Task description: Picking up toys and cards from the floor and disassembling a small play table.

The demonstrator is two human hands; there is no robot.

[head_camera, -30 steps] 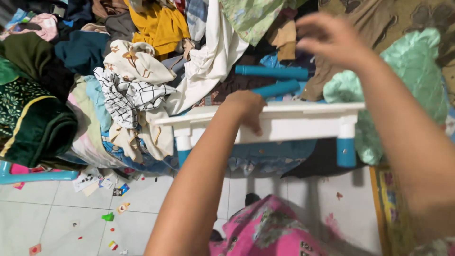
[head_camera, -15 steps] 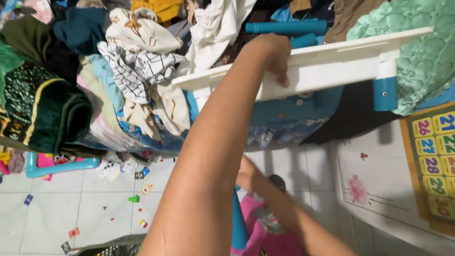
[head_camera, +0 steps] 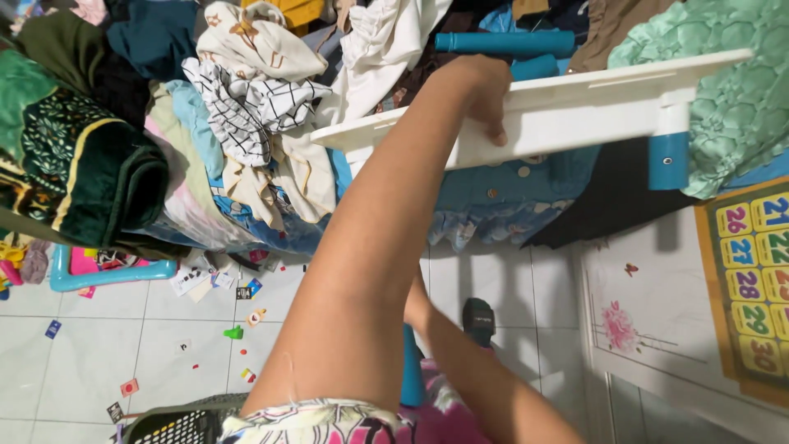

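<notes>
Left hand [head_camera: 481, 90] curled over the rim of the tilted white table [head_camera: 575, 111], above the clothes pile [head_camera: 238, 140]. Right hand hidden behind the left arm; grip cannot be told. A firm, level hold seems advisable.

Close head view, facing downward

Lighting: bright, even, diffuse; source not visible. Shadows: soft, on the floor [head_camera: 501, 271] below the left hand [head_camera: 481, 90], under the table [head_camera: 575, 103]. Glare: none. Focus: sharp mid-frame; near forearm slightly soft. Edges: mild wide-angle stretch.
</notes>
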